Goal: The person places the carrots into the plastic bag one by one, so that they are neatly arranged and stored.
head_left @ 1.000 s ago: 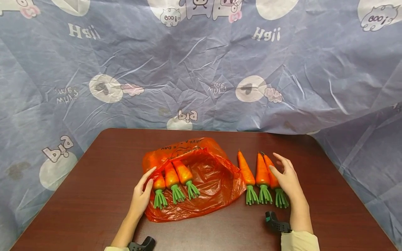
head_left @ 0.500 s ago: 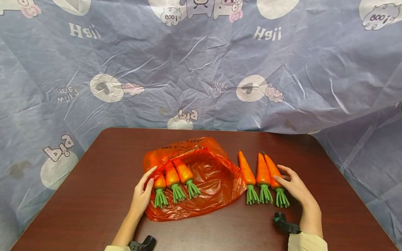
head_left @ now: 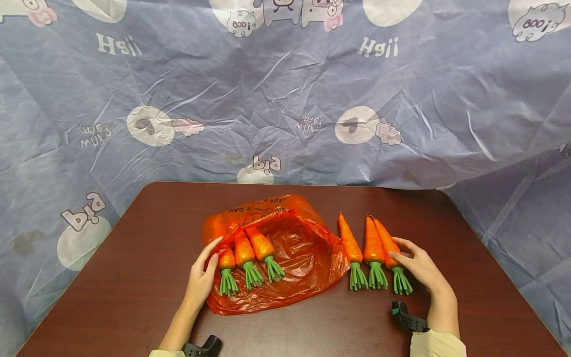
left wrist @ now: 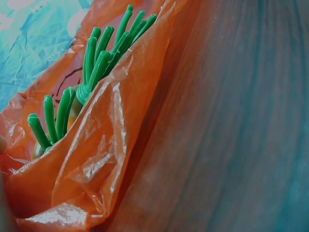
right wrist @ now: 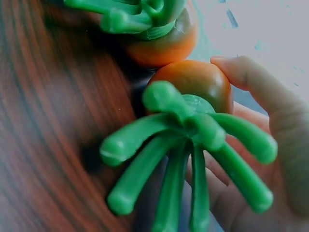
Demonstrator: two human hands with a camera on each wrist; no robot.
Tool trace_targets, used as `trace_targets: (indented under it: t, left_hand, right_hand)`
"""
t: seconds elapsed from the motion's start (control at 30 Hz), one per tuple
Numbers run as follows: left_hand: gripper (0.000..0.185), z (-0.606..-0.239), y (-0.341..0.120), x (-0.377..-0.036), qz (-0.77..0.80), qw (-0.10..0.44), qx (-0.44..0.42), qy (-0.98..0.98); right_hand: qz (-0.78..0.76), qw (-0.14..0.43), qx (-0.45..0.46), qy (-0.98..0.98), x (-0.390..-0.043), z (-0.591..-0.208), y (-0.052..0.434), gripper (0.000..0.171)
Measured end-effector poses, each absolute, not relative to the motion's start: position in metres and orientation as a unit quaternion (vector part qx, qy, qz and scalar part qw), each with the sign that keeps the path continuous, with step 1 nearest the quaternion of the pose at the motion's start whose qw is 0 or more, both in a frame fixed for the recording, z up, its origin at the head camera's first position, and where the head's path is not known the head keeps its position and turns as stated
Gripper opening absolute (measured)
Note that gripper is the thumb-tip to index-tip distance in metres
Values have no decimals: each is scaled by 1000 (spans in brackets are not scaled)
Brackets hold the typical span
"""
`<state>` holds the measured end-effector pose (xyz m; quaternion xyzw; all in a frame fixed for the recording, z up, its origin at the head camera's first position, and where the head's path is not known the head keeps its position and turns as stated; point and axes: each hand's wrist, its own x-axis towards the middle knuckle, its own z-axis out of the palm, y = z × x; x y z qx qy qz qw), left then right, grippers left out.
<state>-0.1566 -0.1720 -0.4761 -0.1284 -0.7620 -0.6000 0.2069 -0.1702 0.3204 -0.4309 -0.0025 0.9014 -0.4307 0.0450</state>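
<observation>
Three toy carrots by table's right edge; right hand (head_left: 419, 270) fingers curled round outermost toy carrot (head_left: 386, 244). Left hand (head_left: 201, 277) lay flat, pinning orange bag (head_left: 294, 258). Risk: neighbour carrot (head_left: 372, 243) nudged, rolled.

Readable stuff is mostly on the blue backdrop cloth (head_left: 285, 99) — "Hgii" printed twice in white, "Booi" inside little cartoon blobs, and "big" upside down near the table edge. The orange plastic bag (head_left: 290, 267) has dark print, roughly "HAVE A … E DAY" — partly crumpled, can't read the rest.
</observation>
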Motion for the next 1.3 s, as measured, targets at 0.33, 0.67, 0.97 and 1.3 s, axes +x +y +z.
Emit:
trace_targets:
  t: [0.33, 0.67, 0.97, 1.3]
  left_hand:
    - [36, -475, -171, -156, -593, 211, -138, -764]
    - [36, -472, -170, -154, -603, 213, -141, -756]
    - [36, -473, -169, -155, -598, 219, -135, -759]
    - [36, -473, -169, -155, -596, 226, -144, -757]
  right_hand:
    - [-392, 20, 14, 920, -168, -425, 322, 59]
    - [-403, -13, 7, 915, -166, -406, 315, 59]
    - [-385, -20, -9, 923, -165, -386, 295, 57]
    - [-403, -19, -42, 914, -164, -373, 277, 57]
